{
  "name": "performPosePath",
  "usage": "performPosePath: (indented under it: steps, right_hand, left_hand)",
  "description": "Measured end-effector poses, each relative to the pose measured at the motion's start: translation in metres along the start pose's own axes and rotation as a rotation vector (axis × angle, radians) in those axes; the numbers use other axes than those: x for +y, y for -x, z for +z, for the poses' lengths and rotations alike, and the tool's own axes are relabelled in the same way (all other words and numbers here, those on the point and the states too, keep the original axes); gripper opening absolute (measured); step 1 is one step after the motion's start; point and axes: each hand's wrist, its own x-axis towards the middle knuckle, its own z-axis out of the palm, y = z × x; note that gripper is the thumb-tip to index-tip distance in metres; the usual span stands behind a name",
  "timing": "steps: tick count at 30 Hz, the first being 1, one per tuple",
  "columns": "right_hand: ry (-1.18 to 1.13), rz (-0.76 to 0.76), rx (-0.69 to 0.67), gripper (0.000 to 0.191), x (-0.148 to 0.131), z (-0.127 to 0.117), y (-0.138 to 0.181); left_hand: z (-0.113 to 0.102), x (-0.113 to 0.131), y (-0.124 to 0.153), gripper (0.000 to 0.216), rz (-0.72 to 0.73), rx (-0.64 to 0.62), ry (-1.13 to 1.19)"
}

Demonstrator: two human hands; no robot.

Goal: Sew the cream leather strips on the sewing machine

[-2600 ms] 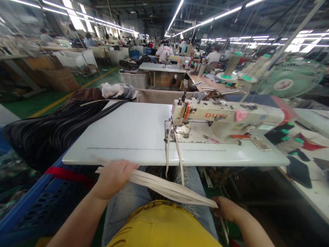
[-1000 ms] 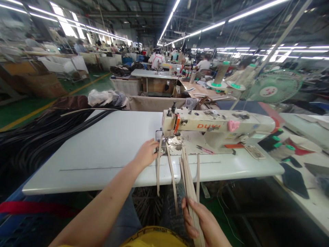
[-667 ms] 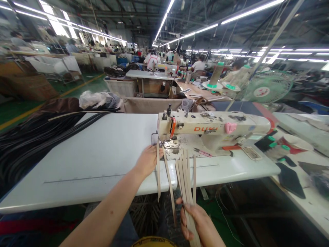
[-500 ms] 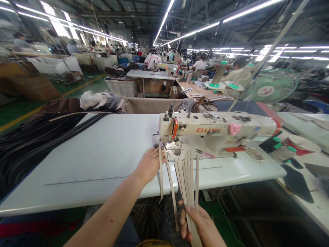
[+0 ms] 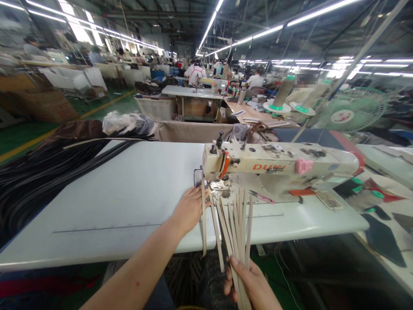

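A cream sewing machine (image 5: 277, 165) stands on a white table (image 5: 122, 198). My left hand (image 5: 190, 206) rests on the table just left of the needle area, fingers stretched toward a beige strip (image 5: 204, 215) that hangs from under the presser foot over the table's front edge. A second strip (image 5: 215, 228) hangs beside it. My right hand (image 5: 250, 284), below the table edge, is closed round a bundle of several beige strips (image 5: 238, 219) whose upper ends fan out onto the machine bed.
A heap of black straps (image 5: 48, 172) lies on the table's left side. Pink-handled snips (image 5: 263, 198) lie on the machine bed. Thread cones (image 5: 280, 97) and a green fan (image 5: 353, 110) stand behind. Dark cut pieces (image 5: 383, 241) lie at right. Other workers sit at distant tables.
My left hand let go of the bundle and went to the strip at the needle. My right hand brought the bundle upright, its ends onto the machine bed. Since half a second ago, hardly anything moved.
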Motion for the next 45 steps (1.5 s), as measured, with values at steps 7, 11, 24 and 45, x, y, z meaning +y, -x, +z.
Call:
performPosePath:
  steps: [7,11,24,45]
  right_hand:
    - [-0.068,0.006,-0.06,0.054,0.004,-0.003,-0.006]
    - [-0.033,-0.014,-0.057,0.057,0.0,0.0,-0.003]
    - [0.132,-0.104,-0.015,0.047,-0.019,0.007,0.002]
    - [0.012,-0.13,0.055,0.043,-0.028,0.035,-0.011]
  left_hand:
    - [0.002,-0.001,0.0,0.034,0.004,0.021,0.006]
    - [0.003,-0.001,0.0,0.036,0.0,0.031,0.015]
    - [0.003,-0.001,0.0,0.037,-0.027,0.058,0.056]
    - [0.003,-0.001,0.0,0.038,0.007,0.063,-0.016]
